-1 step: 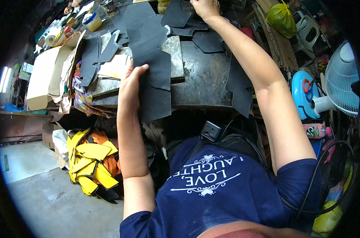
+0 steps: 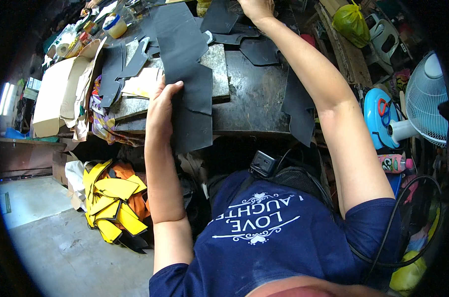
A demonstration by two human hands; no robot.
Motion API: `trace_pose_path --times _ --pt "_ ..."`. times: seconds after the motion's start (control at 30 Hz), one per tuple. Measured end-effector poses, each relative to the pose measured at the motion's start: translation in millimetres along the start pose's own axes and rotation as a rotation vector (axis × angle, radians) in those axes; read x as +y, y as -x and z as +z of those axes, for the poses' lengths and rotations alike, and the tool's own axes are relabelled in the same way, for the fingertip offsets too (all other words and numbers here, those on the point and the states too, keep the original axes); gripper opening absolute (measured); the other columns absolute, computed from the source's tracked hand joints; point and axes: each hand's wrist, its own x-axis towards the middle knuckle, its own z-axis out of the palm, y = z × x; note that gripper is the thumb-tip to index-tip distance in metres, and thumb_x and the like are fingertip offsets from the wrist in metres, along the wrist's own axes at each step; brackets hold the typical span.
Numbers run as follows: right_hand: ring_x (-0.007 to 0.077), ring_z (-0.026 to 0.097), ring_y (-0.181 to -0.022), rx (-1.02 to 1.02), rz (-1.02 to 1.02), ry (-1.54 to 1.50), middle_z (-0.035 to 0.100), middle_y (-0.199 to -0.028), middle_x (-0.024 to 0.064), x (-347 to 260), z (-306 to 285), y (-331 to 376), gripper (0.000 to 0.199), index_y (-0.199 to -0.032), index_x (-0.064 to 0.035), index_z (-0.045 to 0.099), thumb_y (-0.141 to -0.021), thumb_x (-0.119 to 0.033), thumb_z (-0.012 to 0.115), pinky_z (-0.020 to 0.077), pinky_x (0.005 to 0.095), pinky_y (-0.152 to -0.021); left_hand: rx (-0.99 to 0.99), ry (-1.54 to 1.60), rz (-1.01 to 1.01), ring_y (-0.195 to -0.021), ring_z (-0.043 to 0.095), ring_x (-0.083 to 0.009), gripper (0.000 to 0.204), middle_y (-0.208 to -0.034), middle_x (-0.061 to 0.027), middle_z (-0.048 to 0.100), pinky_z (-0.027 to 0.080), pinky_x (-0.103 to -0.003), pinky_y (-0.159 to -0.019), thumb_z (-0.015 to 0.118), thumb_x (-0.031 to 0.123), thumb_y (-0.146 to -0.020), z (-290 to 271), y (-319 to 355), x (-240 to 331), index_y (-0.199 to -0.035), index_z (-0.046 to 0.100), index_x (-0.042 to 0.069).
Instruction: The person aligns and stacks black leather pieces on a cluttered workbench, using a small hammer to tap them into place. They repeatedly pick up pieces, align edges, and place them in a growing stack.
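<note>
My left hand (image 2: 161,101) grips the edge of long black sheets (image 2: 187,74), thumb on top and the other fingers hidden beneath. The sheets look like leather or a similar material. They overlap, and their lower end hangs over the table's near edge. My right hand (image 2: 258,9) is at the far side of the table, cut off by the upper edge of the picture, its fingers mostly out of sight. Close to it lies a cut black piece (image 2: 218,17). Another black piece (image 2: 259,52) with angled edges rests on the dark table (image 2: 254,96).
A grey stone slab (image 2: 220,74) lies under the sheets. On the left are an open cardboard box (image 2: 61,99) and a small tub (image 2: 116,27). One black piece (image 2: 299,106) hangs over the table's front edge. A white fan (image 2: 427,99) stands at the right.
My left hand and the black sheets have shifted very slightly to the left. The right hand has hardly moved.
</note>
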Motion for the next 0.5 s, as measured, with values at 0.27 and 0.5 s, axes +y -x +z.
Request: trace_pose_path --times 0.27,0.5 --pt "0.0278 0.066 -0.088 0.189 -0.166 -0.261 0.067 -0.099 0.0158 30.7 -8.2 -64.0 0.049 -0.126 -0.0046 0.056 -0.079 -0.012 0.070 0.0542 0.0388 -0.076 -0.110 -0.193 0.106 -0.103 0.063 -0.0163 0.043 -0.114 -0.0143 0.066 0.051 -0.028 -0.090 0.062 0.005 -0.094 -26.2 23.5 5.2 -0.134 0.049 -0.005" --pt "0.0145 0.061 -0.063 -0.307 0.306 -1.084 0.062 -0.083 0.0064 -18.0 -110.0 -12.7 0.030 -0.125 -0.0031 0.054 -0.100 -0.020 0.054 0.0516 0.0275 -0.054 -0.208 -0.381 0.070 -0.087 0.061 -0.0129 0.049 -0.100 -0.0116 0.064 0.050 -0.026 -0.076 0.063 0.002 -0.091 -12.6 17.4 -13.6 -0.136 0.044 0.000"
